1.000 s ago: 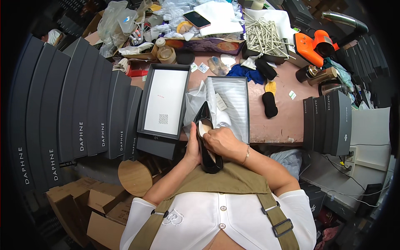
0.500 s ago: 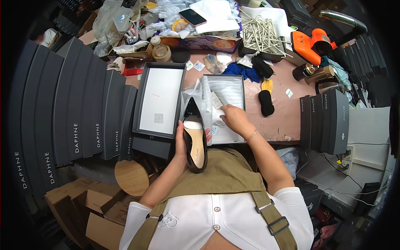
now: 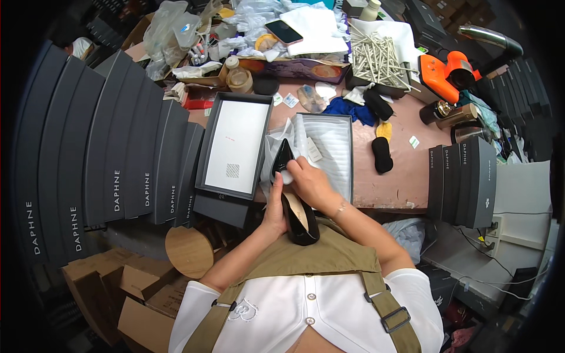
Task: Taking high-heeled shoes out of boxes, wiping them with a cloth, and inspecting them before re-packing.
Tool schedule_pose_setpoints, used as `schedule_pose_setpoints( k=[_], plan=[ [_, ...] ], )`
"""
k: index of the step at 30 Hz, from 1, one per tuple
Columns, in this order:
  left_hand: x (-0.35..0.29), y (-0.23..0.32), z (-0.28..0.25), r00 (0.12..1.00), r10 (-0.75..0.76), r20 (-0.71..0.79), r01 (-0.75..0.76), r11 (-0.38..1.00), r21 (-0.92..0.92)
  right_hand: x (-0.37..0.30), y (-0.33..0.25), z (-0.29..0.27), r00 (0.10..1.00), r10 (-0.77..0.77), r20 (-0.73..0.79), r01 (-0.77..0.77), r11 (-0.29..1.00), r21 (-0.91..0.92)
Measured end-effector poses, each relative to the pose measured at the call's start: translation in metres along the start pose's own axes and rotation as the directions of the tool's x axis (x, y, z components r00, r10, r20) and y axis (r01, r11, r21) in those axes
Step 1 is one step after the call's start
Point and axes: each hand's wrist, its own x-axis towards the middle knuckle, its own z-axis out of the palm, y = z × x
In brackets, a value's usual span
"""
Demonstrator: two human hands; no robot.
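Observation:
A black pointed-toe pump (image 3: 304,233) with a beige insole is tilted in front of my apron, its toe toward the table. My left hand (image 3: 274,213) is closed round its left side. Over the shoe's opening my right hand (image 3: 313,186) has its fingers bent together near the toe. A small white piece (image 3: 286,176) shows beside these fingertips; whether they grip it or it lies in the toe, I cannot tell. Just beyond is an open grey shoebox (image 3: 351,162) lined with white tissue paper (image 3: 334,144), and a pale card tag (image 3: 313,150) lies in it.
An upturned box lid (image 3: 236,141) lies left of the shoebox. Grey shoeboxes (image 3: 106,147) are stacked at left, with more (image 3: 456,182) at right. Farther back are a tray of white sticks (image 3: 379,56), a phone (image 3: 284,32), an orange device (image 3: 438,76) and black rolled pieces (image 3: 382,155).
My right hand has moved from inside the shoebox to the shoe's opening. The shoe has turned and tilted in my left hand. The whole view has shifted slightly.

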Motion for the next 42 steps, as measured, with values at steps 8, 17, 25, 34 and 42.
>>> schedule_pose_setpoints(
  k=[8,17,25,34,42],
  plan=[
    [0.0,0.004,-0.004,0.994,-0.093,-0.065,0.091,0.995,-0.03,0.009,0.018,-0.014,0.967,-0.109,0.231,0.041,0.959,0.282],
    [0.003,0.035,-0.009,0.995,0.041,-0.089,-0.025,0.984,0.176,-0.04,0.116,0.089,0.92,0.362,0.149,-0.316,0.912,-0.263],
    [0.002,0.042,-0.001,0.999,-0.029,0.032,0.026,0.995,0.095,-0.008,-0.018,-0.051,0.975,-0.18,0.128,0.117,0.911,0.395],
    [0.008,0.021,-0.004,0.989,0.095,0.116,-0.111,0.984,0.137,-0.014,-0.013,-0.04,0.99,0.011,-0.138,0.017,0.979,0.202],
    [0.007,0.026,0.011,0.981,0.03,0.19,-0.071,0.974,0.217,-0.013,0.002,-0.022,0.987,-0.026,-0.159,0.012,0.996,-0.089]
  ],
)
